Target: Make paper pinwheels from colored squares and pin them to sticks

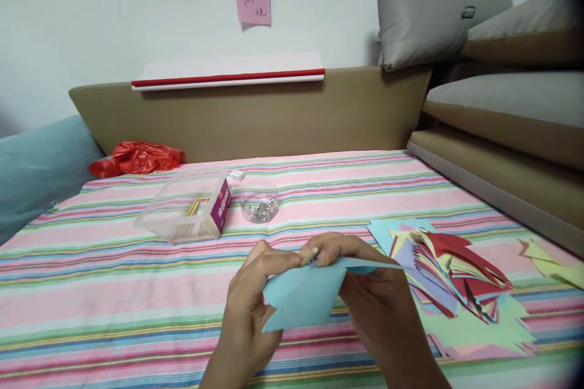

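Note:
A piece of light blue paper (306,293), folded or curved with pointed corners, is held between both hands at the lower middle. My left hand (255,295) grips its left side, fingers curled round it. My right hand (371,273) pinches the paper's upper right part. Between the fingertips, at the top edge of the paper, a small pale stick end (309,256) pokes out; the fingers hide the rest of it. The hands are nearly touching above the striped cloth (137,316).
A clear plastic box (182,209) with yellowish sticks and a round clear container (260,202) of small metal pieces stand beyond the hands. Cut coloured papers (456,273) are piled at right, dark scissors among them. A red plastic bag (141,158) lies back left.

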A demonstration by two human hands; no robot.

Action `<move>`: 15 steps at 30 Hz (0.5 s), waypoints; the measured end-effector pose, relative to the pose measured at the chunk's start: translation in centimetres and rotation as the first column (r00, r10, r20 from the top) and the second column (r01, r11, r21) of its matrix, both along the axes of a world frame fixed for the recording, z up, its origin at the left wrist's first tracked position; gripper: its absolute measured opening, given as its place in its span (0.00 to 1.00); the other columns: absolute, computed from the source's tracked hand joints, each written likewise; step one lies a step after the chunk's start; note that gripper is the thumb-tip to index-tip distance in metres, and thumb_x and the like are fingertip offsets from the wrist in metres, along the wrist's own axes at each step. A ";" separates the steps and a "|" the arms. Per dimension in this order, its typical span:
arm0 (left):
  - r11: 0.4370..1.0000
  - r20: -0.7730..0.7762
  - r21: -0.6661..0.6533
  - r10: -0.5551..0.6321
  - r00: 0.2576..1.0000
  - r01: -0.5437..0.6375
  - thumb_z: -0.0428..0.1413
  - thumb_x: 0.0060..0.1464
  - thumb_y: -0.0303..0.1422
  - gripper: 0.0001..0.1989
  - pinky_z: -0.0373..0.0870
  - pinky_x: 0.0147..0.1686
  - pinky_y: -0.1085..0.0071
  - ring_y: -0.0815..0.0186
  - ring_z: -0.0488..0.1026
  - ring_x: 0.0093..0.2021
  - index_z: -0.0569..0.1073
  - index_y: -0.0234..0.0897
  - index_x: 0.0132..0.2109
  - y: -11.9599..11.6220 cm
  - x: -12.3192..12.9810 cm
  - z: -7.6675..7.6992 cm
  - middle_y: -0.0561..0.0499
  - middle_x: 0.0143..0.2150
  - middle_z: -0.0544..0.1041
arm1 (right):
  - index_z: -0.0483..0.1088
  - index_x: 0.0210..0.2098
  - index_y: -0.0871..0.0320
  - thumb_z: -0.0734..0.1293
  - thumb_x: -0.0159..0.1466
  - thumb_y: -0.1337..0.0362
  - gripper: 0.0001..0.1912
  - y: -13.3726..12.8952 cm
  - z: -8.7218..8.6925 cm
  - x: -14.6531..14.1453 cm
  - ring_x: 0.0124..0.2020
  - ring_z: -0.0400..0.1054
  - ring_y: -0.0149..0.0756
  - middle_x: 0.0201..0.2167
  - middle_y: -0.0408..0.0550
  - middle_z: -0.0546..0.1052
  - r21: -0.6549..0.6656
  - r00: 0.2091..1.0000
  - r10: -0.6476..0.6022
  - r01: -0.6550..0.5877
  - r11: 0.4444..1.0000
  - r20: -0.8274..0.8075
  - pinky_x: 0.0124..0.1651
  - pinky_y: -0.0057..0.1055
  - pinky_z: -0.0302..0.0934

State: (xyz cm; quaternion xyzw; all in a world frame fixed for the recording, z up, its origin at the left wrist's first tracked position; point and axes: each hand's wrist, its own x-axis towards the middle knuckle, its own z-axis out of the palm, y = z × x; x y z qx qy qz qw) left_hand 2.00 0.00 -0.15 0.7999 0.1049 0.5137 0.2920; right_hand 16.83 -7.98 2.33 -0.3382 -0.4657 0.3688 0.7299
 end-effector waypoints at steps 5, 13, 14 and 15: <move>1.000 0.031 0.009 -0.009 0.999 0.008 0.54 0.64 0.31 0.11 0.66 0.33 0.66 0.63 0.69 0.35 0.74 0.44 0.53 -0.1 0.1 0.3 0.49 0.41 0.80 | 0.77 0.39 0.48 0.69 0.66 0.70 0.08 0.0 0.1 0.0 0.47 0.73 0.32 0.41 0.42 0.79 0.104 0.998 -0.016 0.009 0.994 0.062 0.47 0.27 0.68; 0.998 -0.001 0.057 -0.001 1.000 0.001 0.52 0.64 0.28 0.12 0.64 0.34 0.64 0.62 0.71 0.36 0.72 0.41 0.53 -0.3 -0.1 0.8 0.48 0.42 0.80 | 0.73 0.42 0.48 0.68 0.68 0.70 0.08 0.5 -0.1 -0.5 0.47 0.74 0.30 0.41 0.40 0.80 0.202 0.998 -0.041 0.031 0.979 0.049 0.50 0.28 0.70; 0.997 -0.010 0.072 0.001 1.000 -0.001 0.51 0.64 0.26 0.13 0.64 0.34 0.64 0.63 0.71 0.35 0.72 0.41 0.53 -0.3 -0.1 0.9 0.47 0.42 0.80 | 0.72 0.42 0.48 0.68 0.68 0.69 0.08 0.5 -0.2 -0.6 0.47 0.74 0.30 0.41 0.40 0.80 0.195 0.999 -0.043 0.036 0.980 0.031 0.50 0.28 0.70; 0.996 -0.017 0.085 0.004 1.000 -0.003 0.50 0.63 0.24 0.14 0.64 0.33 0.65 0.63 0.71 0.35 0.72 0.40 0.53 -0.3 -0.1 0.9 0.47 0.42 0.80 | 0.72 0.44 0.47 0.68 0.68 0.68 0.08 0.5 -0.4 -0.7 0.46 0.74 0.30 0.41 0.40 0.80 0.188 0.999 -0.043 0.039 0.981 0.018 0.50 0.28 0.70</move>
